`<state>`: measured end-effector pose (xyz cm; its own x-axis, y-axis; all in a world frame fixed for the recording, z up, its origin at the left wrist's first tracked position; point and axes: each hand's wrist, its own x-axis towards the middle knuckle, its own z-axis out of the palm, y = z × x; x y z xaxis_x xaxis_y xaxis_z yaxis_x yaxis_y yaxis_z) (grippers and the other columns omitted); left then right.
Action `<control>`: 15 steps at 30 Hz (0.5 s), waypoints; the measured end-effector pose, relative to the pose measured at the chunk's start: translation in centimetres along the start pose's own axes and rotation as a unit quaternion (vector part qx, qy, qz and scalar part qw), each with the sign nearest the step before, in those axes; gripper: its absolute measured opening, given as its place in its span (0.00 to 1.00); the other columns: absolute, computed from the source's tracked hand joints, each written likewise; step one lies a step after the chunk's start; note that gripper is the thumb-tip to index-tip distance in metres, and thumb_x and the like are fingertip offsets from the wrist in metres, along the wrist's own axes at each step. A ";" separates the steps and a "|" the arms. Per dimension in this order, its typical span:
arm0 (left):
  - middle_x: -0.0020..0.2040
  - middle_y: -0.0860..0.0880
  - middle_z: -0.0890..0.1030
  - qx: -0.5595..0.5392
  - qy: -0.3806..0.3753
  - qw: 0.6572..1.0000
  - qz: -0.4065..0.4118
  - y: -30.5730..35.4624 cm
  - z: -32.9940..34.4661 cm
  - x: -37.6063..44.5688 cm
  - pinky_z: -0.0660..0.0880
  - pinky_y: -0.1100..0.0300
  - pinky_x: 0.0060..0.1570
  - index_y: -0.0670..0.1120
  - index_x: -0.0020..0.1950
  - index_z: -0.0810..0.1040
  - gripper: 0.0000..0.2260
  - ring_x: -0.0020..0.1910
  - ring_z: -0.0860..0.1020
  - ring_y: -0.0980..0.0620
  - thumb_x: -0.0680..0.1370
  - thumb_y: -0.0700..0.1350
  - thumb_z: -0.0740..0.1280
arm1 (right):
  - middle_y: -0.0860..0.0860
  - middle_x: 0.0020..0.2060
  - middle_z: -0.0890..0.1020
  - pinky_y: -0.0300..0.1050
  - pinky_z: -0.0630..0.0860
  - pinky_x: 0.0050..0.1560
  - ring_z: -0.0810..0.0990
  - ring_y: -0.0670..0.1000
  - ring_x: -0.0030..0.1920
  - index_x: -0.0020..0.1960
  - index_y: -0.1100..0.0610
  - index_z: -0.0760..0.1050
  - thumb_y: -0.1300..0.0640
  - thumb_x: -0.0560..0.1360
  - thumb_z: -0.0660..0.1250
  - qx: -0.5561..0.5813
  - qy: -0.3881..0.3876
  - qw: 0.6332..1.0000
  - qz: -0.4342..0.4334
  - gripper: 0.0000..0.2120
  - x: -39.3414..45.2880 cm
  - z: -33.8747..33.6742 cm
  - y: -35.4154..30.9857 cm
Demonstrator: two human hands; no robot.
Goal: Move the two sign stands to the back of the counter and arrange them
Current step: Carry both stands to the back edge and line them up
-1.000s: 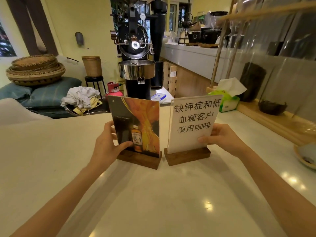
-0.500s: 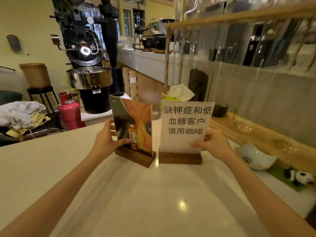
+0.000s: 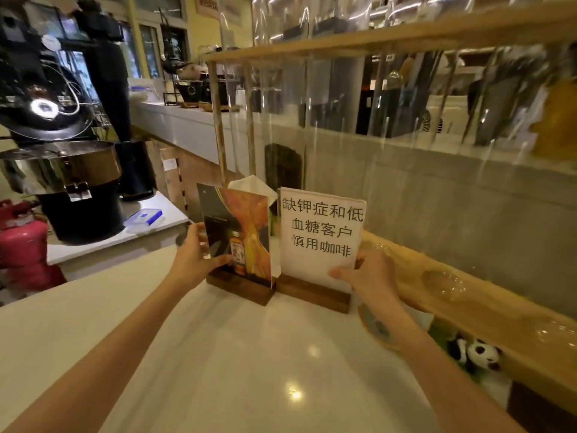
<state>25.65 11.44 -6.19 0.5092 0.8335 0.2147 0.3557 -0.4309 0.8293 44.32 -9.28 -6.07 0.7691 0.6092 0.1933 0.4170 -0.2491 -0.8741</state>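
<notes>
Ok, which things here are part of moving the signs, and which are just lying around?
Part of the job:
picture sign, held by the left hand
text sign, held by the right hand
counter

Just lying about:
panda toy
tissue box
red cylinder
coffee roaster

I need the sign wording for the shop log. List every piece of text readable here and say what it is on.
"缺钾症和低 / 血糖客户 / 慎用咖啡": white sign stand, held by the right hand.
Poster sign stand, held by the left hand: small line of print and the pictured bottle's label, too blurred to read.
Plaque on the far wall: blurred, unreadable.
Blue-lidded box: no legible text.
</notes>
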 end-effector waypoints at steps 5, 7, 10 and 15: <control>0.67 0.43 0.69 -0.037 -0.052 0.998 0.005 1.1 2.8 3.1 0.71 0.46 0.61 0.46 0.68 0.57 0.33 0.65 0.69 0.42 0.69 0.39 0.71 | 0.55 0.57 0.82 0.51 0.78 0.54 0.80 0.55 0.55 0.56 0.59 0.78 0.63 0.65 0.74 0.007 0.031 0.999 0.012 0.20 1.0 -1.0 1.3; 0.68 0.44 0.69 -0.053 -0.068 0.996 0.003 1.4 3.7 4.2 0.70 0.45 0.63 0.48 0.69 0.56 0.34 0.66 0.69 0.43 0.69 0.39 0.71 | 0.55 0.58 0.81 0.51 0.79 0.54 0.79 0.55 0.56 0.58 0.58 0.77 0.63 0.66 0.74 0.009 0.045 0.999 0.014 0.21 1.1 -1.2 1.8; 0.66 0.44 0.70 -0.067 -0.077 0.995 0.008 1.6 5.0 5.4 0.70 0.44 0.64 0.49 0.68 0.56 0.33 0.65 0.70 0.43 0.69 0.38 0.71 | 0.55 0.60 0.80 0.48 0.78 0.52 0.78 0.56 0.57 0.59 0.58 0.75 0.62 0.67 0.73 0.002 0.065 0.998 0.018 0.22 1.2 -1.4 1.9; 0.58 0.48 0.72 -0.096 -0.093 0.991 0.011 1.9 6.2 7.1 0.74 0.48 0.57 0.49 0.66 0.60 0.31 0.60 0.73 0.44 0.68 0.35 0.71 | 0.55 0.63 0.77 0.44 0.78 0.51 0.77 0.56 0.60 0.63 0.57 0.71 0.60 0.68 0.72 -0.021 0.083 0.996 0.010 0.24 0.7 -1.0 2.2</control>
<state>34.79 14.36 -6.30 0.6571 0.7387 0.1501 0.1964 -0.3600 0.9120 46.23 -10.19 -7.41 0.8459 0.4713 0.2495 0.4173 -0.2937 -0.8600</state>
